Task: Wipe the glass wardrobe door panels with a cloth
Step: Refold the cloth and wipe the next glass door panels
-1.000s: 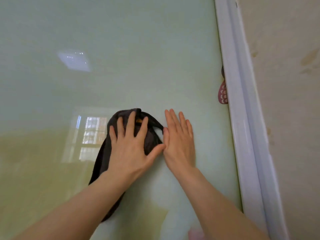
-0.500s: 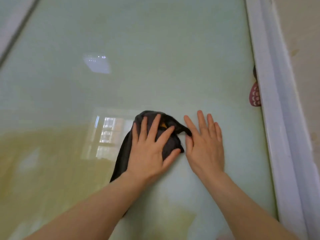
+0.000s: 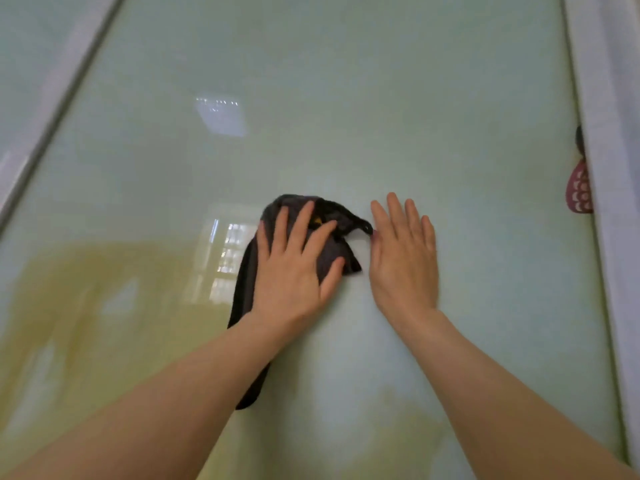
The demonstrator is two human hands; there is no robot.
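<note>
A pale green glass door panel (image 3: 346,98) fills the view, with window and ceiling reflections in it. My left hand (image 3: 294,268) presses flat on a dark grey cloth (image 3: 332,251) bunched against the glass near the middle; the cloth's tail (image 3: 247,341) hangs down behind my left forearm. My right hand (image 3: 403,258) lies flat on the bare glass just right of the cloth, fingers together and pointing up, its thumb side touching the cloth's tip.
A white door frame (image 3: 602,168) runs down the right edge, with a dark red patterned sticker (image 3: 579,188) half hidden beside it. A second white frame strip (image 3: 59,95) slants along the upper left, with another glass panel (image 3: 24,46) beyond it.
The view has shifted so the hands and cloth sit further from the right frame. My left thumb has moved closer to the fingers. Both hands stay pressed on the glass.
</note>
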